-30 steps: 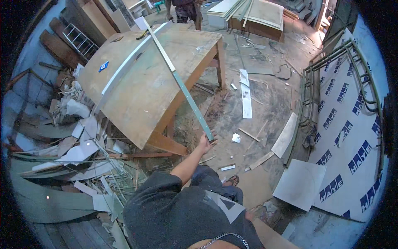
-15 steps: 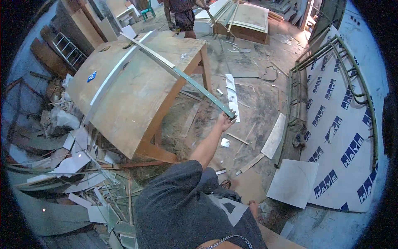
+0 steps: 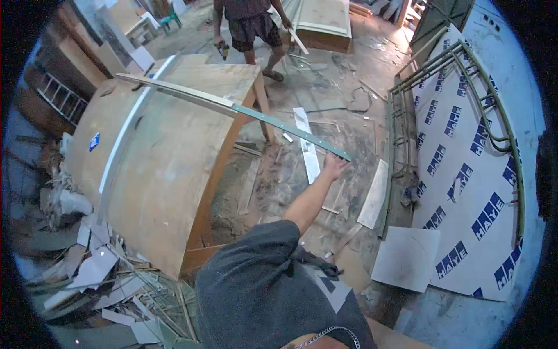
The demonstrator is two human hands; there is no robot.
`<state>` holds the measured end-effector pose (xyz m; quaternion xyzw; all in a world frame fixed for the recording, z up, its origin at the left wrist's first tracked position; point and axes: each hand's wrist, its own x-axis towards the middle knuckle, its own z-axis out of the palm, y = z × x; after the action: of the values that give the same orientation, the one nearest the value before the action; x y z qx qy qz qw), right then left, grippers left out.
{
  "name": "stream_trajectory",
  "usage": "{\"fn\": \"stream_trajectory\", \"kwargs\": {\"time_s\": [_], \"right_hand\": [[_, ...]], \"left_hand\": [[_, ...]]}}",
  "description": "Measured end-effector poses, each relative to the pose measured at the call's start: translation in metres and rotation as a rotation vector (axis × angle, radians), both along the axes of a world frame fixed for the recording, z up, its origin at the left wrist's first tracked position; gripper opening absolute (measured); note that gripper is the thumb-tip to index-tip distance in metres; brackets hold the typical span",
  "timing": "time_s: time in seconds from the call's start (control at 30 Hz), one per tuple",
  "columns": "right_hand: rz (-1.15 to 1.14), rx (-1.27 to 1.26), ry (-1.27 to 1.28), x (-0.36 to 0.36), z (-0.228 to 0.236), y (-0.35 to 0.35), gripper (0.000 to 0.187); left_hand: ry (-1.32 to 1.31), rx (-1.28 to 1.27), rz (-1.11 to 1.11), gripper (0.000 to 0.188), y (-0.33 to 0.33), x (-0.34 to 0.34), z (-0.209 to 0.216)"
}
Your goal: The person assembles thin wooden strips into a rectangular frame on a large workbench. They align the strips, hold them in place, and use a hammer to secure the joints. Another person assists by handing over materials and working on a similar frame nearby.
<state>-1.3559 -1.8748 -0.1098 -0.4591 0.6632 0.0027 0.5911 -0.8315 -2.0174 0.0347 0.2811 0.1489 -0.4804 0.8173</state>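
My left hand (image 3: 336, 166) is closed around the near right end of a long green strip (image 3: 296, 132) with small pale dots along it. Past the table edge, the green strip meets a pale wooden strip (image 3: 174, 90) that stretches over the tabletop. A long white strip (image 3: 131, 128) lies across the wooden table (image 3: 157, 168), and the pale strip crosses over it near its far end. I do not see my right hand.
Beyond the table stands a co-worker (image 3: 250, 26) with a yellow-and-black drill (image 3: 223, 51) in one hand and a pale stick (image 3: 299, 41) in the other. Offcuts (image 3: 133, 291) pile at lower left. A metal frame (image 3: 398, 151) leans against a printed sheet (image 3: 447, 157) at right.
My left hand and the green strip's end have shifted right in the picture. The table has slid left and down in view. The co-worker now shows more fully, drill visible.
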Motion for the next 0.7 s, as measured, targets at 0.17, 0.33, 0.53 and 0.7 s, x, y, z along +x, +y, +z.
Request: {"fn": "stream_trajectory", "kwargs": {"time_s": [0.17, 0.33, 0.53, 0.7], "right_hand": [[0.029, -0.057, -0.066, 0.108, 0.017, -0.023, 0.02], [0.043, -0.095, -0.135, 0.195, 0.031, -0.048, 0.02], [0.053, -0.049, -0.135, 0.232, 0.026, -0.074, 0.019], [0.152, 0.06, -0.077, 0.213, 0.004, -0.111, 0.019]], "left_hand": [[0.083, -0.052, -0.022, 0.077, -0.042, 0.058, -0.016], [0.09, -0.107, -0.047, 0.072, -0.06, 0.106, -0.018], [0.011, -0.036, -0.069, 0.075, -0.03, 0.132, -0.051], [-0.052, 0.302, -0.275, 0.077, 0.081, 0.135, -0.169]]}}
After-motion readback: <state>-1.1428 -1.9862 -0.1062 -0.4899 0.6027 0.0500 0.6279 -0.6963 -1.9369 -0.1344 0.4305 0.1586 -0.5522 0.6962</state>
